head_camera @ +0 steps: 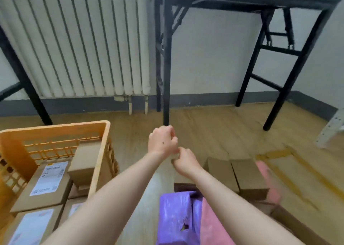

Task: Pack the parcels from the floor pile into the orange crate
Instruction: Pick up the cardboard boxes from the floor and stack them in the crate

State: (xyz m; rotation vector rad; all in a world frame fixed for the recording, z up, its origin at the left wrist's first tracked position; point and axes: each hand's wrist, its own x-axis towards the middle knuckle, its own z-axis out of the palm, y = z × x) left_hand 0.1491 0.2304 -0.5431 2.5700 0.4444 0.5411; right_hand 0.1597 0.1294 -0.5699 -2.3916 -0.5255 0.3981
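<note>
The orange crate [55, 128] stands on the floor at the left and holds several cardboard boxes, one with a white label [46, 183]. My left hand [162, 142] and my right hand [186, 162] meet in the middle, fingers curled, and grip the top edge of a pale grey parcel [154, 198] that hangs down between my forearms. To the right lies the floor pile: two cardboard boxes [221, 170] [249, 177], a purple wrapped parcel [176, 218] and pink parcels [214, 226] [268, 179]. My right forearm hides part of the pile.
A black folding table [242, 0] stands ahead, one leg [166, 77] just beyond my hands. A white radiator [78, 39] lines the wall at left. A second black leg [28, 88] stands behind the crate. A white metal bracket [331, 131] sits at far right.
</note>
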